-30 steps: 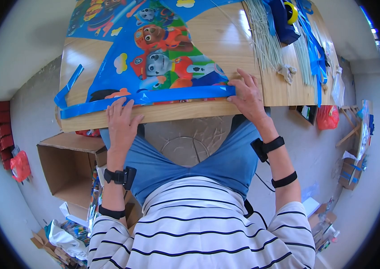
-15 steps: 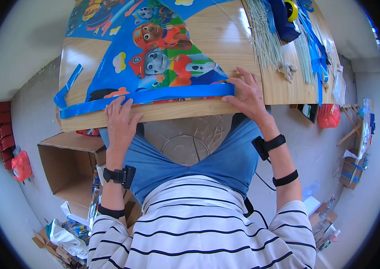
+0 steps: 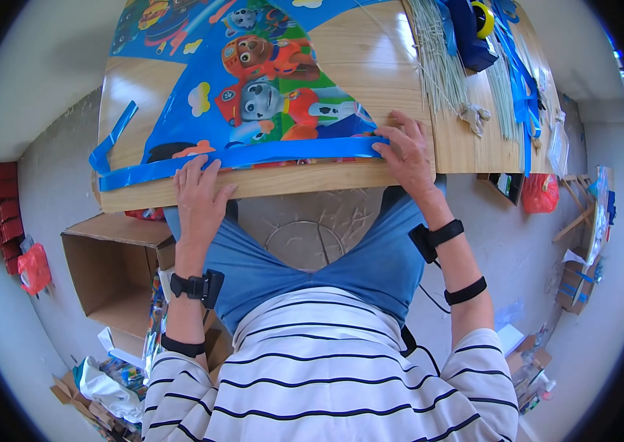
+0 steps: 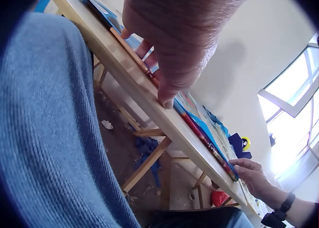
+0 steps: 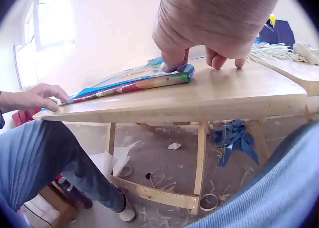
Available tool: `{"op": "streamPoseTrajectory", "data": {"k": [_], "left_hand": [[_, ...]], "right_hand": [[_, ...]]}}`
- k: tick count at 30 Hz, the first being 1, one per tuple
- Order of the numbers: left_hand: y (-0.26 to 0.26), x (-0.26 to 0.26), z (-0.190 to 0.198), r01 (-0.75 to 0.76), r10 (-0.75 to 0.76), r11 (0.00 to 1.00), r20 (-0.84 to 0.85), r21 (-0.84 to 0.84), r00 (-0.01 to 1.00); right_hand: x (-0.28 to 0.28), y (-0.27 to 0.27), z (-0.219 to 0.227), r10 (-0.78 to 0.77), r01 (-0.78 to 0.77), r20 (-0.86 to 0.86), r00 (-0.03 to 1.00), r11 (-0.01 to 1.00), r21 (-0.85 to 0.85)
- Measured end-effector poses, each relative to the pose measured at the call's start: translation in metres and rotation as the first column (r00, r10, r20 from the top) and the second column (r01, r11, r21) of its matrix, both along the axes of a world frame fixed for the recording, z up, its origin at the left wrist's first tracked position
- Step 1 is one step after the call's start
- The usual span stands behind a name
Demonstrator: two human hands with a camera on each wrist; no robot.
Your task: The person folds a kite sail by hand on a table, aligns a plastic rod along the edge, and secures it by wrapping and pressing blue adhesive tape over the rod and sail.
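A blue strip (image 3: 282, 152) lies along the near edge of a printed cartoon sheet (image 3: 201, 103), whose edge shows as a narrow roll (image 5: 144, 84) in the right wrist view. The left hand (image 3: 200, 200) rests at the strip's left part, fingertips on it, thumb on the wood by the table edge. At the strip's right end the right hand (image 3: 409, 158) pinches it between thumb and index finger; the other fingers bend down to the tabletop in the right wrist view.
The wooden table's (image 3: 371, 66) front edge runs just below both hands. On its right lie thin pale sticks (image 3: 437, 74), a dark blue tape dispenser (image 3: 474, 48) and blue ribbons (image 3: 524, 96). A cardboard box (image 3: 109, 269) stands on the floor at the left.
The right thumb and index finger have come closer together at the strip's right end. The left hand stays in nearly the same place.
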State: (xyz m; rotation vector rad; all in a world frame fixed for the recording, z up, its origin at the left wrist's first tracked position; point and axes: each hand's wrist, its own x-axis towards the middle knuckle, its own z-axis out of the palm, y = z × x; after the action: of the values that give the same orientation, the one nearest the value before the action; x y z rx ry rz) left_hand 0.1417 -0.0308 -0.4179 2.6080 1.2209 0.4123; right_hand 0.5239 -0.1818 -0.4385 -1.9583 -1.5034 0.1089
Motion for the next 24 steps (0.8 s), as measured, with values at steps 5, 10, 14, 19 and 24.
{"op": "streamPoseTrajectory", "data": {"k": [5, 10, 14, 19, 24], "left_hand": [[0.001, -0.001, -0.001, -0.002, 0.002, 1.0, -0.01, -0.005, 1.0], [0.001, -0.001, -0.001, -0.009, 0.008, 1.0, -0.015, -0.007, 1.0], [0.0, 0.0, -0.001, -0.01, 0.01, 1.0, -0.005, -0.003, 1.0], [-0.002, -0.003, -0.009, -0.031, 0.032, 0.999, -0.023, 0.039, 0.999], [-0.003, -0.006, -0.015, -0.042, 0.042, 0.997, -0.01, 0.06, 0.999]], "right_hand": [[0.002, 0.0, -0.003, 0.006, -0.006, 0.004, 1.0, 1.0, 0.011], [0.002, 0.002, -0.004, -0.004, 0.003, 0.03, 1.0, 1.0, 0.021], [0.001, 0.002, -0.006, -0.02, 0.02, 0.004, 1.0, 1.0, 0.023], [-0.001, 0.005, -0.003, -0.02, 0.02, 0.015, 1.0, 0.999, 0.031], [0.002, 0.002, -0.008, -0.026, 0.026, -0.003, 1.0, 1.0, 0.014]]}}
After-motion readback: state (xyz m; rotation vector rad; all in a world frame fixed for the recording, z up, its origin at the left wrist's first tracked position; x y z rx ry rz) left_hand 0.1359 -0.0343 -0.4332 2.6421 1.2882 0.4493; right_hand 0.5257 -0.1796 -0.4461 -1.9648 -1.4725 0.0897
